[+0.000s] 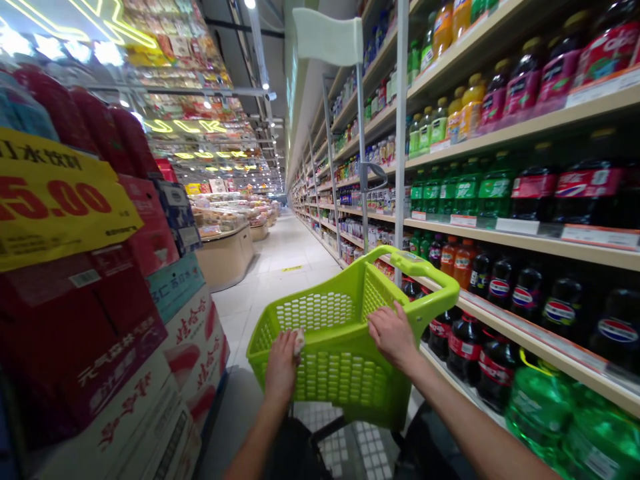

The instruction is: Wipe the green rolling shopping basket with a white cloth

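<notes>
A bright green plastic shopping cart (345,373) with perforated sides stands sideways in front of me, its handle (440,287) toward the right. At the cart's near rim, my left hand (283,360) is closed on a small crumpled whitish cloth (299,341), pressed against the edge. Farther right, my right hand (393,331) is closed over the same rim, close to the handle end. The fingertips of both hands reach over the inner side of the basket. No goods show in the visible part of the cart.
Shelves of soda bottles (500,180) line the right side, with large green bottles (540,393) low down. Stacked drink cartons (185,333) and a yellow price sign (60,200) stand close on the left. A tiled aisle (285,247) runs ahead past display counters (227,257).
</notes>
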The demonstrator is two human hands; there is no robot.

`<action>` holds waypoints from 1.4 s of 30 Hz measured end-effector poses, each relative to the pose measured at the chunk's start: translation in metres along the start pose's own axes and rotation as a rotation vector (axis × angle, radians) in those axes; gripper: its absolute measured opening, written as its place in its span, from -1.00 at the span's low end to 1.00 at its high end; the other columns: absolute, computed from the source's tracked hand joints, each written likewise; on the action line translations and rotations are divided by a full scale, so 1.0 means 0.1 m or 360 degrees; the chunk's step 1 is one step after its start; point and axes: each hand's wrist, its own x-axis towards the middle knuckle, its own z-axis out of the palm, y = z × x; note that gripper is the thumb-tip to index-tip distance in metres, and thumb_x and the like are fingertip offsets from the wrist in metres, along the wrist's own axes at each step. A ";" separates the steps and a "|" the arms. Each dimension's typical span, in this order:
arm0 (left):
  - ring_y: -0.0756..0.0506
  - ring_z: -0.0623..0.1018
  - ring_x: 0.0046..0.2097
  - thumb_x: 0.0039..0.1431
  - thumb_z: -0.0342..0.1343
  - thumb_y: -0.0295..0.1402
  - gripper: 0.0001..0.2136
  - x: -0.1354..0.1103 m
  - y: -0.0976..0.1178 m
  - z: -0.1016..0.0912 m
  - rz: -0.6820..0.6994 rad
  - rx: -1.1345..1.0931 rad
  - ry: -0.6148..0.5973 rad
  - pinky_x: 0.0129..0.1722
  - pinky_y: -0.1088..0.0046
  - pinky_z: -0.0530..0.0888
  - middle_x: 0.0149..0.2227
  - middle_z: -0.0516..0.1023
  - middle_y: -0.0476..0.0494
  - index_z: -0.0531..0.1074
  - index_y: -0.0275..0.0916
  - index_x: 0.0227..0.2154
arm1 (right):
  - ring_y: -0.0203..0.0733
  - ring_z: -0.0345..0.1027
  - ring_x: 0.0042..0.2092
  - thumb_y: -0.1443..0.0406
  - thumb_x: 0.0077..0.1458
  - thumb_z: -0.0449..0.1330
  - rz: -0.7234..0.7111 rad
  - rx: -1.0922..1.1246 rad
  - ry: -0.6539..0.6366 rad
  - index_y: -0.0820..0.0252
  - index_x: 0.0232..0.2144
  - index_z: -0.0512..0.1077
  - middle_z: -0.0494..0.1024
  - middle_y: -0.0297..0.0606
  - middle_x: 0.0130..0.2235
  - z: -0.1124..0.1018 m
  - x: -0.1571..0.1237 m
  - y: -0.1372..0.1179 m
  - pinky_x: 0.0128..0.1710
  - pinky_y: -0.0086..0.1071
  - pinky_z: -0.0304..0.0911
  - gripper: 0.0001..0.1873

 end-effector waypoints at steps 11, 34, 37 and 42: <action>-0.17 0.25 0.14 -0.11 -0.08 -0.58 -0.50 0.08 0.49 0.19 0.0220 -0.0115 -0.0145 0.10 0.08 0.23 0.07 0.34 -0.20 0.26 -0.24 -0.02 | -0.12 0.26 -0.07 0.31 0.10 -0.01 0.0014 0.0055 -0.0079 0.09 -0.23 0.40 0.51 -0.28 -0.21 0.18 -0.01 -0.27 0.12 -0.06 -0.22 -0.77; -0.23 0.28 0.11 -0.10 -0.08 -0.57 -0.56 -0.08 -0.21 -0.04 -0.0176 0.0176 0.0068 0.09 0.10 0.24 0.03 0.36 -0.27 0.30 -0.32 -0.06 | -0.07 0.21 0.01 0.31 0.11 -0.02 0.0074 0.0058 -0.0070 0.14 -0.14 0.38 0.48 -0.22 -0.12 0.19 -0.08 -0.18 0.15 -0.03 -0.25 -0.71; -0.17 0.28 0.11 -0.09 -0.14 -0.63 -0.53 -0.03 0.13 0.11 -0.0036 0.0115 0.0026 0.10 0.11 0.21 0.03 0.37 -0.21 0.30 -0.27 -0.06 | -0.08 0.20 0.02 0.29 0.12 -0.04 0.0090 0.0079 -0.0121 0.17 -0.12 0.37 0.47 -0.21 -0.10 0.19 -0.08 -0.20 0.16 -0.04 -0.29 -0.70; -0.17 0.25 0.14 -0.11 -0.09 -0.61 -0.49 0.04 0.39 0.20 0.0214 -0.0051 -0.0168 0.11 0.11 0.20 0.08 0.32 -0.20 0.27 -0.25 -0.01 | -0.10 0.18 0.04 0.30 0.12 -0.03 0.0077 0.0096 -0.0151 0.17 -0.10 0.36 0.46 -0.23 -0.08 0.18 -0.09 -0.16 0.17 -0.07 -0.31 -0.69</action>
